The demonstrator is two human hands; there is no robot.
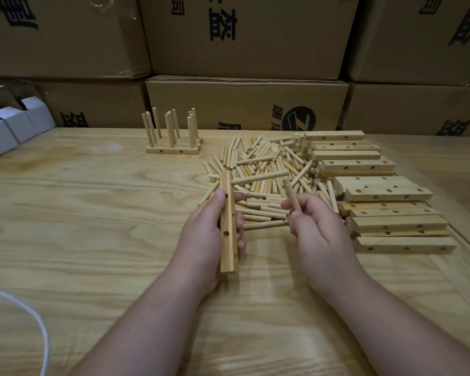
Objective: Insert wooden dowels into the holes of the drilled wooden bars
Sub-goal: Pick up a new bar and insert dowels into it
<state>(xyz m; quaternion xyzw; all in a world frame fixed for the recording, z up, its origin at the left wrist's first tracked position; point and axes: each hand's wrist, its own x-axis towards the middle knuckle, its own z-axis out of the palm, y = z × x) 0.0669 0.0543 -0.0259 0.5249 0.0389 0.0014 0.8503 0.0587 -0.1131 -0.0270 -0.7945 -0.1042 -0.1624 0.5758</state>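
Far left, white cartons (pixel 10 126) sit at the table's back edge, and a white cord (pixel 36 318) loops over the near left corner of the wooden table (pixel 92 213). Back centre-left, finished bars (pixel 173 149) lie side by side with dowels standing upright in their holes.

The left hand (pixel 204 234) grips a drilled bar (pixel 228 223), held above the table and pointing away from the person, thumb on its left face, fingers curled round the right. Open holes show on its side facing the camera. One inserted dowel (pixel 261 177) sticks out sideways to the right from the bar's far end, over the pile.

Right of that, the right hand (pixel 318 229) pinches a single dowel (pixel 292 196) between thumb and curled fingers, the dowel tilted up and away, its free end just above the loose dowel pile (pixel 263 169). It is near the held bar but not touching it.

The pile spreads across the table's middle, dowels lying every which way. Further right, a stack of drilled bars (pixel 385 196) runs from the back toward the near right, laid flat in rough rows, holes visible on tops and sides, no dowels in them.

Brown cardboard boxes (pixel 244 101) with black print wall off the back.
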